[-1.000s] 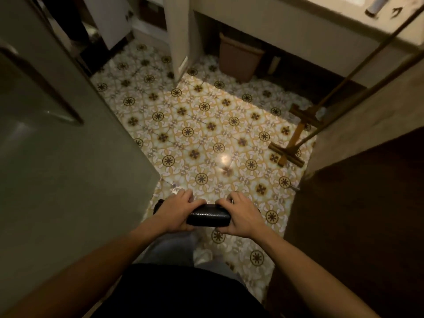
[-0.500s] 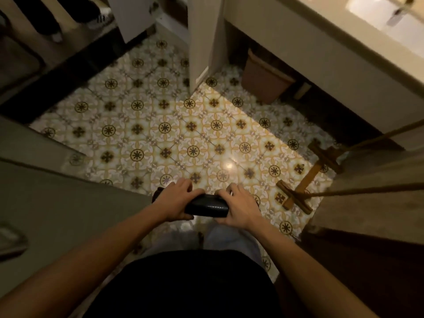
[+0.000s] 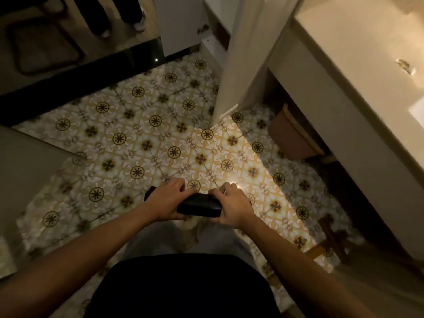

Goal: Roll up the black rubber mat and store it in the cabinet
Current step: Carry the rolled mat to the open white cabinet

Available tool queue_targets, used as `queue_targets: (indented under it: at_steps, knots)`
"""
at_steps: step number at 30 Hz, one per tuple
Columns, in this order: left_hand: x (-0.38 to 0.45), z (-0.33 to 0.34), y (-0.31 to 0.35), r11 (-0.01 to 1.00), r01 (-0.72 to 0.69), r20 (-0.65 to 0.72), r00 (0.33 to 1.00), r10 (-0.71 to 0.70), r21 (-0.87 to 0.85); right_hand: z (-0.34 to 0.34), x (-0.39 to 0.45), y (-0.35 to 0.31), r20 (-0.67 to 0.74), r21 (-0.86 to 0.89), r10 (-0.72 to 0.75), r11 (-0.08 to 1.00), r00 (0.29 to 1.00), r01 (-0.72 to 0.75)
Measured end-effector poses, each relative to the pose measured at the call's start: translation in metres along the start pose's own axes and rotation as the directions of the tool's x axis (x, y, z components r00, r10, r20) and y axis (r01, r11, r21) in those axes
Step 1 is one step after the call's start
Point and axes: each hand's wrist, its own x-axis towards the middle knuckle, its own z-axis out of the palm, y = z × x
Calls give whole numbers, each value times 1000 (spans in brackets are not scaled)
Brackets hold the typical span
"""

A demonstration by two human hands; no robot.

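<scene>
The black rubber mat is rolled into a short thick roll and held level in front of my waist, above the patterned tile floor. My left hand grips its left end, with the roll's tip poking out past the knuckles. My right hand grips its right end. Only the middle strip of the roll shows between the two hands. A white cabinet with an open door stands at the far top, beyond the tiles.
A white vanity counter runs down the right, with a pink bin under it. A white panel stands ahead. A grey door surface is on the left. Another person's legs stand at the top. Wooden stands lie low right.
The view has swung left and the sink counter has come closer on the right. Both hands keep the same hold on the rolled mat.
</scene>
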Motion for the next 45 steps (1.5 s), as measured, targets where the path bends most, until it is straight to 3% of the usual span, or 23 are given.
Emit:
queue_targets:
  at_steps: [8, 12, 21, 32, 36, 40, 45]
  knots:
    - [66, -48, -74, 989, 120, -20, 992, -122, -91, -69, 128, 41, 88, -39, -137, 989, 987, 141]
    - [92, -72, -148, 986, 131, -7, 991, -132, -101, -92, 212, 33, 146, -62, -140, 987, 979, 150]
    - [152, -180, -335, 990, 127, 71, 990, -123, -66, -171, 398, -7, 100, -4, -108, 994, 989, 109]
    - [320, -286, -496, 999, -33, 109, 994, 30, 23, -251, 582, 45, 21, 115, 74, 990, 997, -76]
    - [404, -313, -537, 993, -105, 201, 975, 92, 53, -272, 639, 82, 62, 63, 171, 983, 983, -175]
    - [478, -335, -568, 975, -195, 240, 957, 165, 109, -288, 678, 108, 39, 123, 295, 947, 955, -297]
    - [558, -342, -608, 887, -424, 214, 898, 385, 183, -277, 734, 145, 21, 159, 405, 901, 914, -403]
